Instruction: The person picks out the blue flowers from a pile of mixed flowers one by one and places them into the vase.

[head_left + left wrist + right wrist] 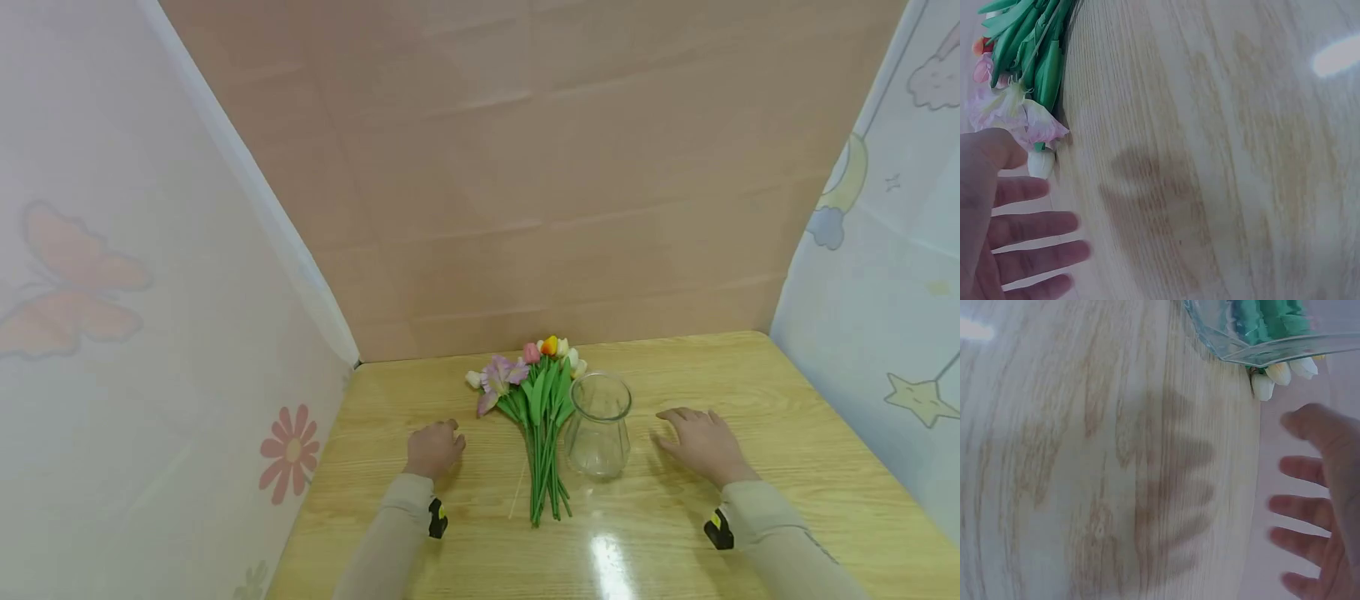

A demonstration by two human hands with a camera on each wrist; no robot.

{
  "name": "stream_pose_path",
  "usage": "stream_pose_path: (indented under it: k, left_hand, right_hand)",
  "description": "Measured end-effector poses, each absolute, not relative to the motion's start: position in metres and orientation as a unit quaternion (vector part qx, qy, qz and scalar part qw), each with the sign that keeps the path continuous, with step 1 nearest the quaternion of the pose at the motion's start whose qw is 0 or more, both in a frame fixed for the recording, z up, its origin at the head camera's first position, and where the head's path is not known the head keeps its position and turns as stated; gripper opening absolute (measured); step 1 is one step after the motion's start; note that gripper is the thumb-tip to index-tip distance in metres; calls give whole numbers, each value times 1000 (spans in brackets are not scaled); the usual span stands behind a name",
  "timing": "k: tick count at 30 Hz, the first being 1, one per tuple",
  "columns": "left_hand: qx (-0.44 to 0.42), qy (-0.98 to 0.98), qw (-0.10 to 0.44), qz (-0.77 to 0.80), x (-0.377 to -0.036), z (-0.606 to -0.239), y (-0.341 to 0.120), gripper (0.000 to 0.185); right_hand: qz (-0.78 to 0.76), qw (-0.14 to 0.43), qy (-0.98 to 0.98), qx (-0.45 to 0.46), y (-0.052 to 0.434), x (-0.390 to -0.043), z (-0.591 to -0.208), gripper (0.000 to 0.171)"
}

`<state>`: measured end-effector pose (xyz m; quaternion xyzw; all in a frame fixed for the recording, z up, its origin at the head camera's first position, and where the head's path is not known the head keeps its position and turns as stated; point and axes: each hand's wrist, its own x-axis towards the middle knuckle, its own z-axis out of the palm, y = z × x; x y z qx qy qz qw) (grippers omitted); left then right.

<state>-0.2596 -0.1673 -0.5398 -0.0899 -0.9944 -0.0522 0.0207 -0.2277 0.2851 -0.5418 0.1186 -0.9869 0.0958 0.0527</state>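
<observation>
A bunch of artificial flowers (542,417) lies on the wooden table, its green stems toward the person. Pink, orange and white tulips and a lilac bloom (498,377) form its far end. Just right of the stems stands a clear glass vase (597,433), upright, with a wide rim. My left hand (435,450) hovers left of the flowers, holding nothing; its fingers spread loosely in the left wrist view. To the right of the vase is my right hand (703,443), its fingers apart and relaxed, casting a shadow on the wood in the right wrist view.
The wooden table (660,550) reaches back to a brown cloth backdrop (540,183). Pale printed curtains hang along the left (172,275) and right sides. A bright light reflection shows on the near tabletop.
</observation>
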Motion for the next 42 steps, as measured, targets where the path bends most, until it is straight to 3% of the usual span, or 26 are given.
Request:
stream_pose_path:
  k: [4,7,9,12,17,23,26,34,42]
  left_hand:
    - [-91,-994,-14,-66,-254,-533,-166,27]
    - [-96,-993,-13,-60,-252,-533,-166,25]
    - [-97,-993,-14,-59,-252,-535,-166,24]
    - [-101,-993,-15,-60,-253,-538,-165,23]
    - [-95,-993,-31,-64,-257,-542,-162,24]
    - [-109,-990,-36,-77,-259,-545,-154,25]
    - [-119,-989,-32,-79,-259,-545,-147,24]
    - [-149,-986,-8,-79,-254,-538,-119,22]
    - [-190,-978,32,-83,-248,-535,-67,8]
  right_hand:
    - [135,-32,-978,157,285,-231,-541,31]
    - [202,-105,-957,180,285,-232,-537,29]
    - [246,-140,-940,191,283,-230,-532,33]
    - [309,-169,-918,179,275,-226,-524,56]
    - [401,-123,-895,153,249,-227,-526,97]
    - [476,-31,-866,150,216,-236,-551,116]
    - [523,-2,-842,131,208,-238,-562,114]
    - [592,33,-794,132,202,-240,-572,88]
    - [619,31,-774,131,195,-244,-576,86]
